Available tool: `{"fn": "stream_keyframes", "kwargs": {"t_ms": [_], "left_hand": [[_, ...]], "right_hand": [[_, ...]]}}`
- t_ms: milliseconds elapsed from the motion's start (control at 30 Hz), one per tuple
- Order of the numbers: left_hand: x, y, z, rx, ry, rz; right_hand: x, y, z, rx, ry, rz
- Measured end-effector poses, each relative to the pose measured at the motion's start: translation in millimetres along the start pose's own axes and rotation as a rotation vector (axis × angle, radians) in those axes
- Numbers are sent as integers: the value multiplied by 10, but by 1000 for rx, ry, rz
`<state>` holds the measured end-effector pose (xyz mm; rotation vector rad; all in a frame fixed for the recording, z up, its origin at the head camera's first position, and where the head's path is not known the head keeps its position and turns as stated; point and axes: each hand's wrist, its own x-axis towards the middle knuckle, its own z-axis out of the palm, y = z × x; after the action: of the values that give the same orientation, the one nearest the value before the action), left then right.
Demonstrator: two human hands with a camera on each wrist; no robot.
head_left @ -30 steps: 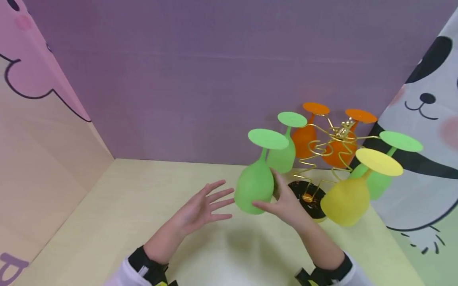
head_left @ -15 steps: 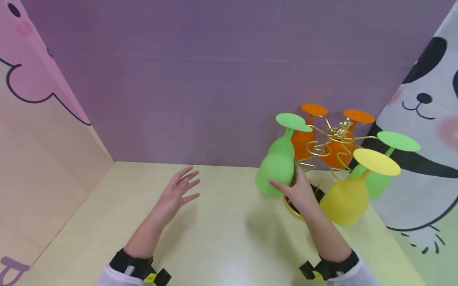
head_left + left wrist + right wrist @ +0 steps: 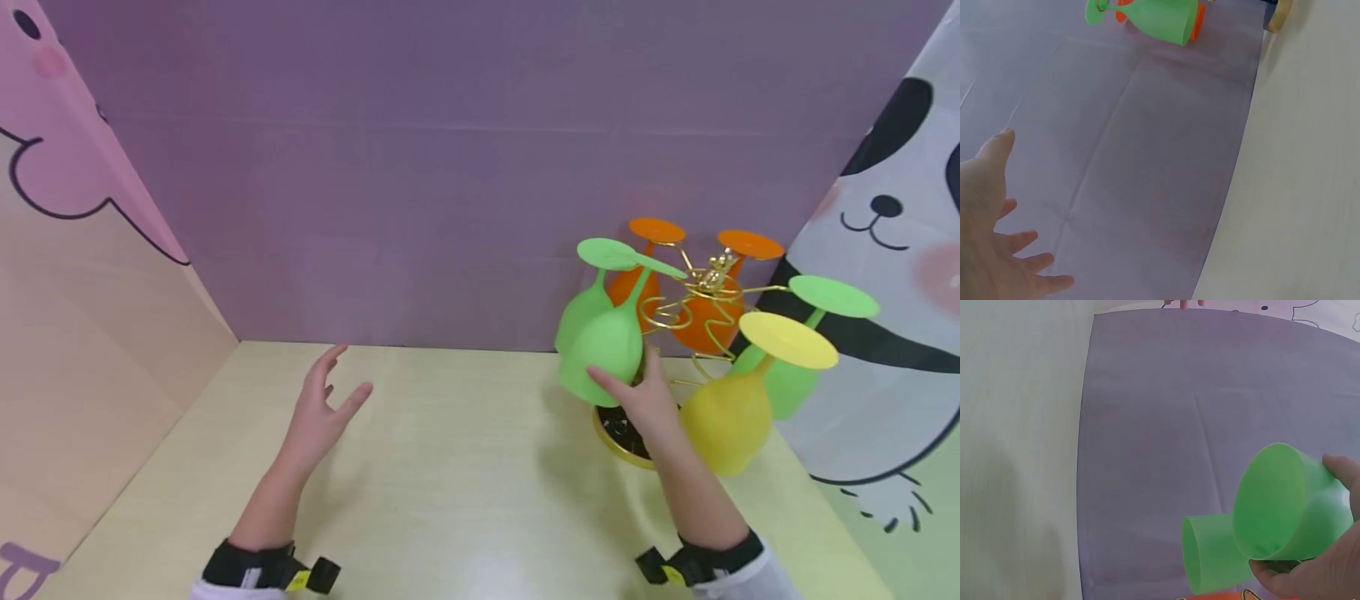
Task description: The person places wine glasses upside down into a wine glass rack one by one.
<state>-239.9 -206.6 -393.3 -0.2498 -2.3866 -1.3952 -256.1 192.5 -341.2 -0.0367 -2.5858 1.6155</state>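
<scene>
In the head view my right hand (image 3: 647, 404) grips a green goblet (image 3: 606, 354) round its bowl, upside down with the foot tilted toward a gold wire rack (image 3: 708, 283). The right wrist view looks into that goblet's open bowl (image 3: 1272, 500), with thumb and fingers on its sides. Just behind it another green goblet (image 3: 581, 312) hangs inverted on the rack. Also hanging there are two orange goblets (image 3: 705, 321), a yellow goblet (image 3: 726, 425) and a further green goblet (image 3: 834, 297). My left hand (image 3: 318, 417) is raised over the table at left, fingers spread and holding nothing.
The rack's round black base with a gold rim (image 3: 626, 437) stands on the pale wooden table (image 3: 450, 483). A purple panel (image 3: 375, 208) rises behind. Printed side panels stand left and right, the right one (image 3: 885, 333) close behind the goblets.
My right hand has carried the green goblet rightward to the rack, tilting its foot inward. My left hand has drawn away to the left.
</scene>
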Motion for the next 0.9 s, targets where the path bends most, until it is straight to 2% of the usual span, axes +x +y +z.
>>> {"fn": "stream_keyframes", "kwargs": {"t_ms": [167, 333, 500, 767, 900], "left_hand": [[-20, -122, 21, 233, 32, 97], [-64, -170, 31, 374, 78, 159], [-101, -203, 31, 425, 103, 170], [-158, -246, 83, 461, 71, 180], [-178, -256, 96, 468, 69, 181]], "right_hand": [[3, 33, -31, 63, 37, -1], [-14, 57, -29, 127, 60, -28], [-58, 74, -30, 98, 70, -18], [-127, 101, -10, 37, 133, -19], [-154, 118, -2, 31, 133, -5]]}}
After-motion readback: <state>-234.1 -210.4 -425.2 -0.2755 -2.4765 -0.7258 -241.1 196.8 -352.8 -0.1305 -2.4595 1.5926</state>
